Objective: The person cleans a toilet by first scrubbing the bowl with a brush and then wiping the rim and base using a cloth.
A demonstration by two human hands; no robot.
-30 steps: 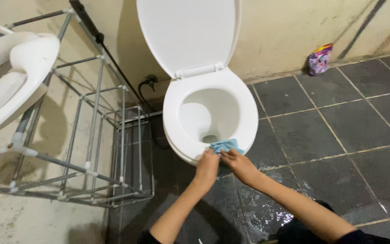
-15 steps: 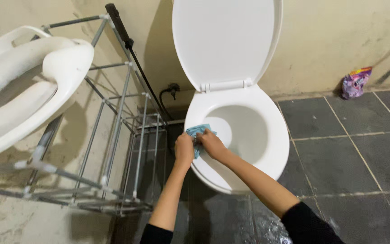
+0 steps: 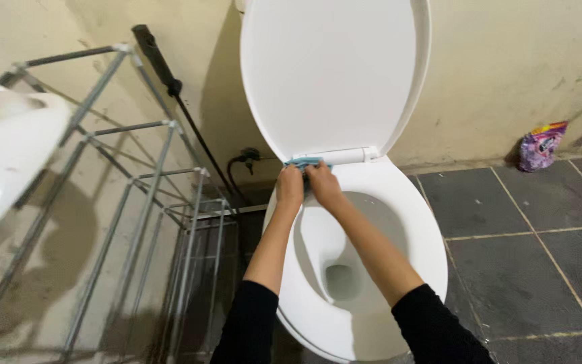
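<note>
A white toilet (image 3: 412, 236) stands against the wall with its lid (image 3: 335, 71) raised upright. Both my hands press a small blue cloth (image 3: 302, 162) onto the back left of the seat, just below the lid hinge. My left hand (image 3: 290, 188) grips the cloth's left side and my right hand (image 3: 322, 184) its right side. Most of the cloth is hidden under my fingers. My forearms stretch over the open bowl.
A grey metal rack (image 3: 136, 222) stands left of the toilet, with a white plastic seat (image 3: 1, 155) resting on it. A dark hose (image 3: 190, 121) runs down the wall. A purple pouch (image 3: 540, 145) lies on the dark tiled floor (image 3: 527, 263) by the wall.
My hands and the cloth have moved from the seat's front edge, along its left side, up to the back by the hinge. The view has shifted closer over the bowl.
</note>
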